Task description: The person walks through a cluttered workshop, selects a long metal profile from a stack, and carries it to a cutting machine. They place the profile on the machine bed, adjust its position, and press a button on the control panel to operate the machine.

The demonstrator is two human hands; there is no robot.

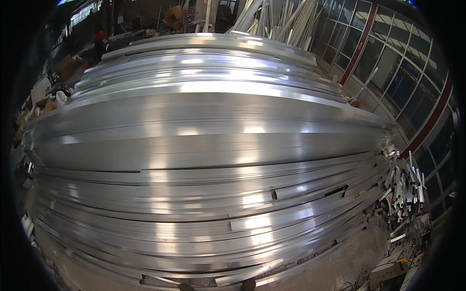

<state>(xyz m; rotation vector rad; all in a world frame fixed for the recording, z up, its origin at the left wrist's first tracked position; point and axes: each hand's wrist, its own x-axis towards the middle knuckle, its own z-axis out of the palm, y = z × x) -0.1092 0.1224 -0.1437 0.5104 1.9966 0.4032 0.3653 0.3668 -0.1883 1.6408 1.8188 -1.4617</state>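
Neither of my hands shows in the head view. Before me lies a wide, stepped stack of long silver metal profiles [204, 150], running from left to right across most of the picture. Some have broad flat faces and others are narrow and ribbed. A few shorter lengths, such as a loose flat strip [272, 222], lie on top of longer ones, and a hollow cut end [275, 195] faces left. At the lower edge two dark rounded tips, which look like shoe toes [248, 284], stand against the lowest profiles.
A heap of short metal offcuts [405, 189] lies at the stack's right end. Glazed partition panels with red posts [359, 48] rise at right. Long pale strips [276, 22] lean upright at the back. Cardboard boxes [65, 68] and clutter line the left. Bare floor [359, 250] shows at lower right.
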